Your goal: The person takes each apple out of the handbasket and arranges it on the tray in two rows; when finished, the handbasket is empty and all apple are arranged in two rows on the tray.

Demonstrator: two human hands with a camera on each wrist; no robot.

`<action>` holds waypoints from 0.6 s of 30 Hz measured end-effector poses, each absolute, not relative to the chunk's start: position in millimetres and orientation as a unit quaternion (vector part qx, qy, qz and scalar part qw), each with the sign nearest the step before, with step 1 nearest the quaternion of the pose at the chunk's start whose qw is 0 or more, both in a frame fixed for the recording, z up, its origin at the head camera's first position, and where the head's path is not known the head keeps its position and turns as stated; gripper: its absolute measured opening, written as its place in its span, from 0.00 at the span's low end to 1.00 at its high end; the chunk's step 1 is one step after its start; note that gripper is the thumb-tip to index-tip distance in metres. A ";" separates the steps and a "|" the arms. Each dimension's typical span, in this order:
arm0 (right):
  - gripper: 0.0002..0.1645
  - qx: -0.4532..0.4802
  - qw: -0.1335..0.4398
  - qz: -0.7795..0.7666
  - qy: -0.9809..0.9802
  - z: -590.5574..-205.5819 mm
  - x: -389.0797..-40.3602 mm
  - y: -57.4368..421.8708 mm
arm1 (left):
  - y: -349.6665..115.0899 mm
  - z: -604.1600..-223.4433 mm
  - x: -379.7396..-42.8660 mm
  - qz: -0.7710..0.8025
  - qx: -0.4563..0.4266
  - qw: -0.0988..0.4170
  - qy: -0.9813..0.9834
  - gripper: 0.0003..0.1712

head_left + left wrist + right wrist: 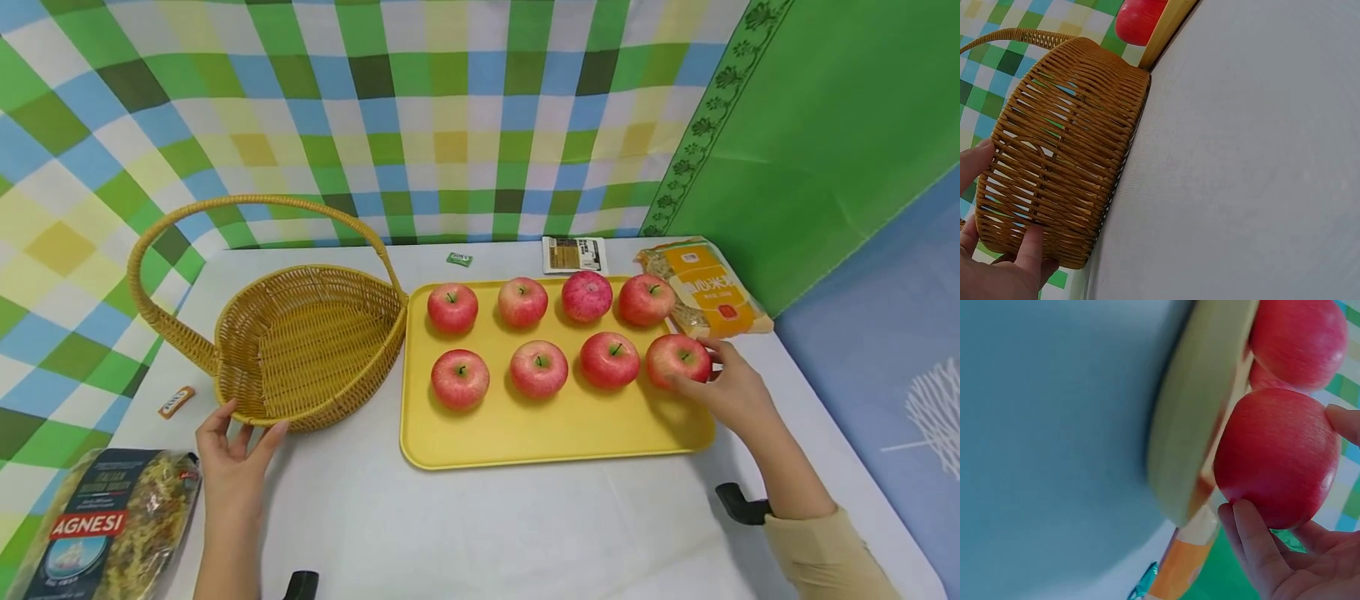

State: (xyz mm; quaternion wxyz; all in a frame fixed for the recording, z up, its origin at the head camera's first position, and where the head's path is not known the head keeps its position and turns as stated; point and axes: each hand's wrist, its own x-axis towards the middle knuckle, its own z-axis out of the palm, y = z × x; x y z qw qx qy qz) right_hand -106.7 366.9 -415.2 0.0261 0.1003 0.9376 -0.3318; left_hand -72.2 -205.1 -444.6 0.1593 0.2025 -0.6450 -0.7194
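Note:
At the right end of the yellow tray (555, 442), my right hand (733, 387) grips a red apple (678, 360), thumb on one side and fingers on the other. The right wrist view shows this apple (1279, 456) close up, beside the tray's rim. My left hand (238, 454) holds the near rim of a wicker basket (322, 358) with a tall arched handle. In the left wrist view its fingertips (1030, 247) press the woven wall. More apples (460, 379) stand in two rows on the tray, with a darker speckled magenta fruit (587, 297) in the back row.
An AGNESI pasta bag (112, 525) lies at the front left, near an orange wrapped sweet (176, 402). Behind the tray are a green sweet (459, 259) and a flat white-and-brown packet (573, 255). An orange-labelled food bag (705, 287) touches the back right. Checked cloth hangs behind.

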 end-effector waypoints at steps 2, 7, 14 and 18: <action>0.53 0.101 0.031 -0.329 0.939 -416.9 -106.4 366.8 | -205.1 -444.6 -71.4 -0.715 0.204 0.158 -0.649 0.40; 0.57 0.112 0.055 -0.328 0.937 -417.1 -106.9 365.6 | -205.1 -444.4 -69.7 -0.719 0.204 0.162 -0.645 0.39; 0.62 0.110 0.041 -0.309 0.944 -405.2 -105.1 364.8 | -206.0 -443.0 -70.3 -0.714 0.206 0.149 -0.652 0.39; 0.61 0.109 -0.016 -0.311 0.944 -384.1 -97.9 357.3 | -208.1 -426.0 -67.0 -0.663 0.221 0.103 -0.707 0.42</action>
